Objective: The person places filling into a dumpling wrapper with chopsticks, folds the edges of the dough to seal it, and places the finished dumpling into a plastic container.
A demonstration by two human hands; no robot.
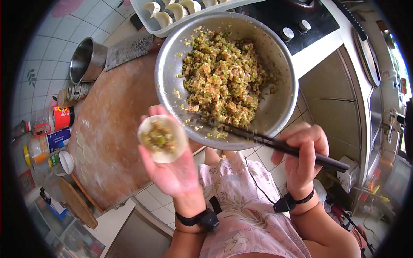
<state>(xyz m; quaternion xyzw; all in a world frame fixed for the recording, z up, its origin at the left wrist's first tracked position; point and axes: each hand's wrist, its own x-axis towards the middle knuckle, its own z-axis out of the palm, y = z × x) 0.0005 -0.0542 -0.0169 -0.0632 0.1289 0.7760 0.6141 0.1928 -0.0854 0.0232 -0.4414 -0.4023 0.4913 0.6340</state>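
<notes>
On the open palm and fingers of my left hand (174,174) lies a round dumpling wrapper (180,145) with a mound of chopped filling (158,138) on it. My right hand (303,151) grips dark chopsticks (284,146), whose blurred tips are in a large steel bowl (291,93). Minced meat and green vegetable filling (222,77) fills much of that bowl. Behind it, a plastic tray (151,27) holds several folded dumplings (178,11). Several flat wrappers (87,153) lie on the floured wooden board (119,129) at the left.
A cleaver (129,50) lies at the board's back edge, near a steel pot (87,61). Jars (61,116) and a white bowl (66,163) line the left side. A rolling pin (86,193) rests near the front left edge. The black cooktop (290,19) is behind the bowl, at right.
</notes>
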